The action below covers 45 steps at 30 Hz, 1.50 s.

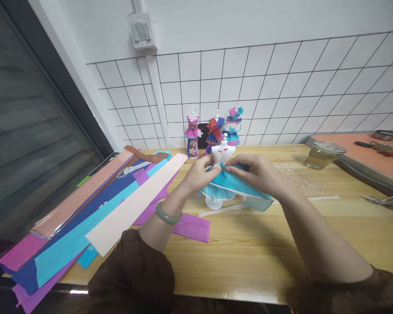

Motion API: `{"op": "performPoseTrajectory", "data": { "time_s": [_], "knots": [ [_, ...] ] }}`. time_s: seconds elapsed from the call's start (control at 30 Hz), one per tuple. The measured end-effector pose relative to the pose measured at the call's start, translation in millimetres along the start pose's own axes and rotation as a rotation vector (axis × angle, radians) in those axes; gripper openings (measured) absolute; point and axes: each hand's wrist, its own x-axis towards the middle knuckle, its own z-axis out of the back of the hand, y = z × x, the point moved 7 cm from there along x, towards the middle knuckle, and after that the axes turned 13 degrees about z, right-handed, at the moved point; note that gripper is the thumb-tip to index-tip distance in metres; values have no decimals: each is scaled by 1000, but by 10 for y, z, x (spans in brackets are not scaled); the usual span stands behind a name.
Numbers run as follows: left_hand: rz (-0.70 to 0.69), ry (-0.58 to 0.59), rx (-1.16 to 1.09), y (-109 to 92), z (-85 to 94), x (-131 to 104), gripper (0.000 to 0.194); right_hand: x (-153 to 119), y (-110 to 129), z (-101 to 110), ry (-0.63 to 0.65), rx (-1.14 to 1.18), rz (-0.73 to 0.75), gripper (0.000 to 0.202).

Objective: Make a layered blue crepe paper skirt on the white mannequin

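Note:
A small white dress form [223,155] stands upright on a round white base [213,202], with red marks on its chest. Around its waist sits a turquoise crepe-paper skirt [239,186] with a pale edge. My left hand [200,175] pinches the skirt's gathered top at the front of the waist, thumb forward. From the other side my right hand [257,172] pinches the same waist edge between thumb and fingers. Folds of the skirt hang out to the right below my right hand. The fingertips behind the form are partly hidden.
Several coloured crepe-paper strips [131,205] are piled at left, a purple piece [193,227] lying nearer the middle. Three dressed forms, one in pink [192,135], stand by the tiled wall. A lidded glass jar [324,155] stands right, near small beads [299,183]. A white strip [324,198] lies behind my right arm.

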Motion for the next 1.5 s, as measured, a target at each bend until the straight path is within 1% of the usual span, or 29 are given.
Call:
{"op": "performPoseTrajectory", "data": {
  "time_s": [0.13,0.3,0.53,0.8,1.03,1.17,1.27,1.33,1.5],
  "knots": [
    [9,4,3,8,2,0,37,-2,-32,20,-32,-34,-63,20],
    [7,6,11,-3,4,-7,36,-7,-49,33,-52,-40,-95,22],
    [18,-12,42,-30,-4,-21,39,-9,-59,34,-45,-25,-93,24],
    [37,-25,36,-38,-1,-17,42,-6,-62,36,-53,-59,-86,26],
    [43,-21,48,-43,-3,-25,38,-14,-61,26,-50,-58,-100,26],
    [15,-5,35,-45,-6,-27,33,-10,-64,19,-49,-52,-86,29],
    [5,8,12,-49,-11,-29,32,-8,-56,19,-50,-50,-80,29],
    [2,-3,18,-60,-9,-34,33,-9,-53,17,-48,-52,-84,29],
    [7,-75,34,-96,23,-54,33,-4,-68,2,-42,-34,-75,28]
  ]
}}
